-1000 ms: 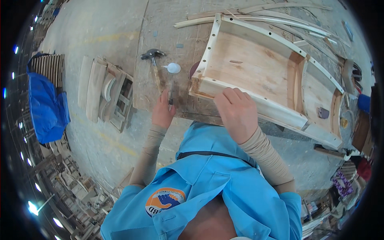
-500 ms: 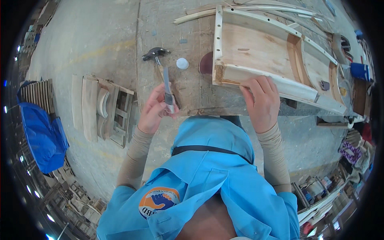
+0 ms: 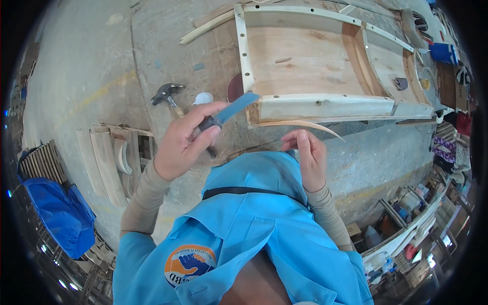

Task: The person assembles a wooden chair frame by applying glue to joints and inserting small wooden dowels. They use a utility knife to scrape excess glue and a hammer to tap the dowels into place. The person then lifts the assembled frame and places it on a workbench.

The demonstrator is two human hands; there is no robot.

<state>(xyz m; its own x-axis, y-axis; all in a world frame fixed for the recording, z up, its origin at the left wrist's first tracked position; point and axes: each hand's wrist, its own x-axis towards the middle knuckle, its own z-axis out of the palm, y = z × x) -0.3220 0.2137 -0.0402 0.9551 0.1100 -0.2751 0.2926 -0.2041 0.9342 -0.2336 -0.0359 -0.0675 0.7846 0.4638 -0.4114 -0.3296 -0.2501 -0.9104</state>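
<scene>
My left hand (image 3: 185, 137) is closed round the dark handle of a knife (image 3: 238, 108) with a flat blue-grey blade. The blade points up and right, its tip over the near left corner of a pale wooden frame (image 3: 325, 105). Along the frame's near edge a thin wood strip (image 3: 305, 123) bows outward, its right end free. Just below that strip is my right hand (image 3: 311, 157), fingers curled in and thumb raised beside them; I see nothing in it. A claw hammer (image 3: 166, 94) lies behind my left hand, its handle partly covered.
A white round lid or cup (image 3: 204, 98) and a dark red disc (image 3: 235, 89) are left of the frame. Long wood strips (image 3: 211, 28) lie beyond it. A folded dark sandpaper piece (image 3: 401, 83) rests inside the frame. Curved wood parts (image 3: 109, 165) are stacked at left.
My left hand has moved right, swinging the blade toward the frame's corner. My right hand has left the frame's edge and come nearer my body. The thin strip now bows out.
</scene>
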